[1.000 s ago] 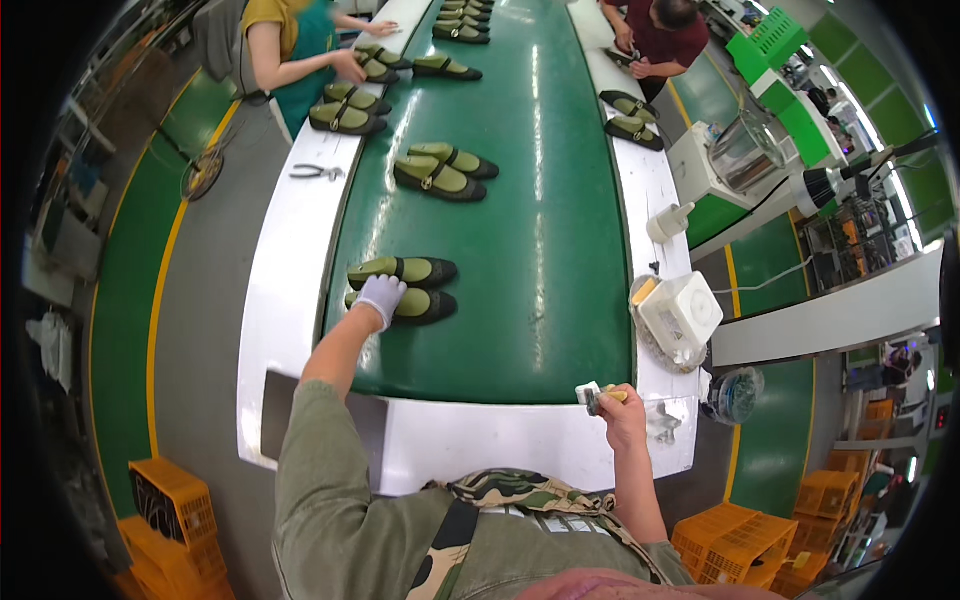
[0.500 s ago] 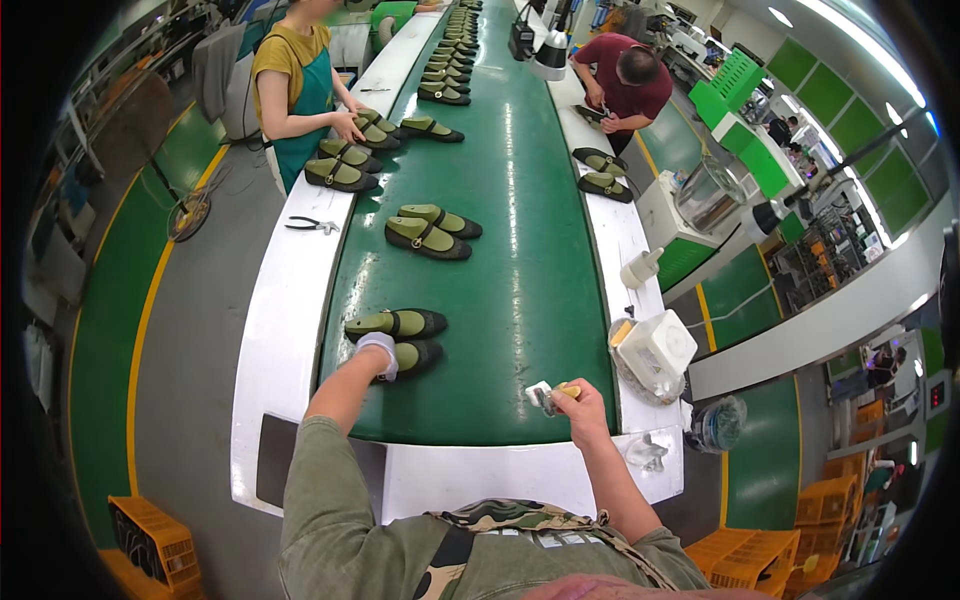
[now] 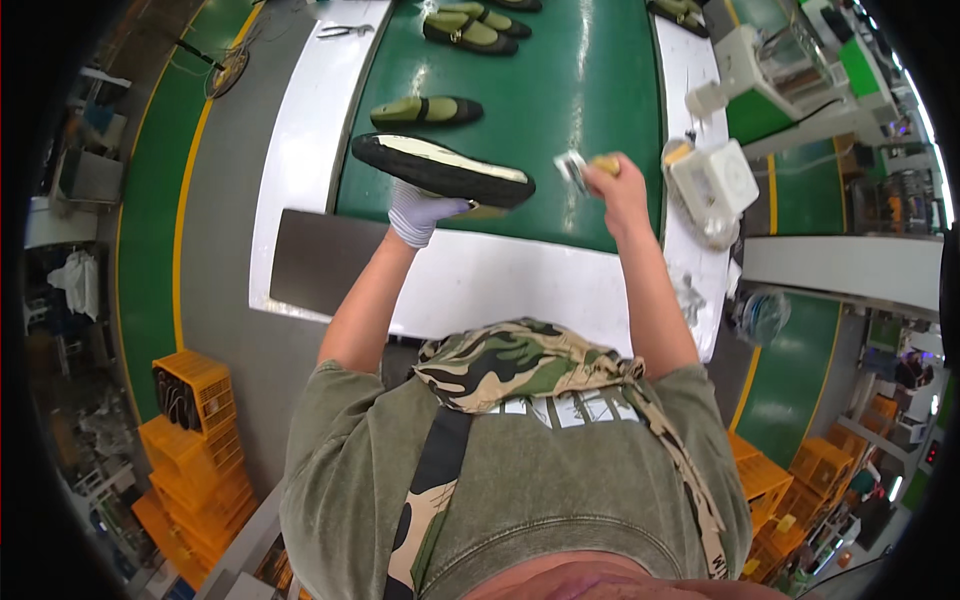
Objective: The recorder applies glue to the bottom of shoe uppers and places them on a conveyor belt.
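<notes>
Fingers of gloved L hand point(image 3: 420, 212) closed round shoe point(image 3: 440, 170), tips partly hidden; sole up, over green belt point(image 3: 605, 110). R hand point(image 3: 621, 193) grips brush-like tool point(image 3: 573, 172), clear of shoe. Step: prob. sole-coating prep; next needs tool brought to sole.

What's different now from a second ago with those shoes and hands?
The gloved left hand has lifted the nearer shoe off the green belt, tipping its pale sole into view. The other shoe stays on the belt; the right hand still holds the brush.
</notes>
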`<state>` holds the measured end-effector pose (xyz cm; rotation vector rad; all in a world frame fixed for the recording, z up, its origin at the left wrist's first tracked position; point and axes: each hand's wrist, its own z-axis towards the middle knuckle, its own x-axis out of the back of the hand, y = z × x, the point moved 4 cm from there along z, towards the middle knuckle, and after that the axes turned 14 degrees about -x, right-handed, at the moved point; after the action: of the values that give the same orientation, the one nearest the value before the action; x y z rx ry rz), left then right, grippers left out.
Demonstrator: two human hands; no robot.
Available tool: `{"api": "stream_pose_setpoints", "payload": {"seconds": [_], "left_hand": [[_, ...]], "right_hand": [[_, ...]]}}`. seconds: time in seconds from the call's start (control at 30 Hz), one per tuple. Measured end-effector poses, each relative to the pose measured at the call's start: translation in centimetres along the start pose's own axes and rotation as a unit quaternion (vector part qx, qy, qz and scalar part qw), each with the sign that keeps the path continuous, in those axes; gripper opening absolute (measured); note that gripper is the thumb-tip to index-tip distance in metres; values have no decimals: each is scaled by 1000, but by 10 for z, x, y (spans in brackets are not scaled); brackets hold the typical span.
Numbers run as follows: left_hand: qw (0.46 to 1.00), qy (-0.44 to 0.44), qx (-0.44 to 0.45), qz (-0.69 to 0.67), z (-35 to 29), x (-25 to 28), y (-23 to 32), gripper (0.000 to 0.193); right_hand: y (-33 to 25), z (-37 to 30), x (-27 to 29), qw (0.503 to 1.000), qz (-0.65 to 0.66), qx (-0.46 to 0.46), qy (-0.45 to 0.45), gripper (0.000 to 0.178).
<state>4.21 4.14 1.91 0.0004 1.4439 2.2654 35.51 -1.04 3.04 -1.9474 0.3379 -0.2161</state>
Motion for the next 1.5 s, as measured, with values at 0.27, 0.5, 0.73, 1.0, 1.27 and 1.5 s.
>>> {"api": "stream_pose_setpoints", "payload": {"seconds": [0.27,0.5,0.73,1.0,1.27,1.5], "left_hand": [[795,-271,-234,489,-27,-97,93,51],[857,-176,-195,443,-51,-124,97,55],[884,-121,-147,426,-60,-153,104,55],[905,-56,-178,383,-81,-172,106,52],[799,-92,-65,590,-99,-186,108,72],[948,-33,146,281,-126,-179,125,78]], "right_hand": [[-26,-39,-26,991,8,65,-116,18],[-39,-80,-23,981,23,62,-182,18],[-84,-129,-13,932,132,50,-333,18],[-34,-71,13,963,7,18,-270,17],[-67,-132,2,927,99,36,-360,17],[-94,-158,-33,894,132,48,-425,16]]}}
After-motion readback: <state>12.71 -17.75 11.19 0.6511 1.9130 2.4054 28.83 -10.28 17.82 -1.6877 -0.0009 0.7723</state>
